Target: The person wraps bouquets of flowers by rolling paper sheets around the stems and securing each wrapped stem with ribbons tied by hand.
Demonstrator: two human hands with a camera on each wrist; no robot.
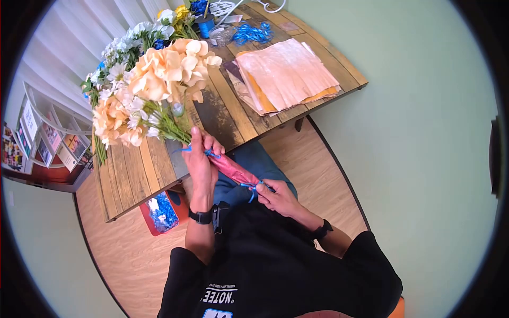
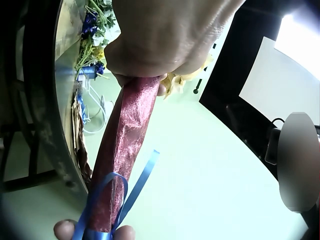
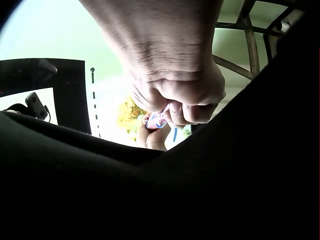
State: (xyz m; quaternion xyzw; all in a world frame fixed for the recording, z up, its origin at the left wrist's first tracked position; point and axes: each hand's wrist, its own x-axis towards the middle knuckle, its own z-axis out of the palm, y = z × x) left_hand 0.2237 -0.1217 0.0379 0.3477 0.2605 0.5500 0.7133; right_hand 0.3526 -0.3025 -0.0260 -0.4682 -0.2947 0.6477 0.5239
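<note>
A bouquet of peach and white flowers (image 1: 172, 71) leans over the table's front edge, its stems wrapped below in shiny dark pink paper (image 1: 236, 170). My left hand (image 1: 200, 159) grips the bouquet at the top of the wrap, thumb pointing up, where a blue ribbon is tied. Around the lower end of the wrap curl the fingers of my right hand (image 1: 275, 200), beside a second blue ribbon (image 2: 137, 192) with loose tails. In the right wrist view the right hand (image 3: 175, 85) hides most of the wrap.
On the wooden table (image 1: 138, 180) lie folded pink and brown paper sheets (image 1: 289, 71), curled blue ribbon (image 1: 253, 33) and a blue ribbon spool (image 1: 204, 25). More white, blue and yellow flowers (image 1: 138, 37) stand at the back left. A red bin (image 1: 180, 204) with blue scraps sits below.
</note>
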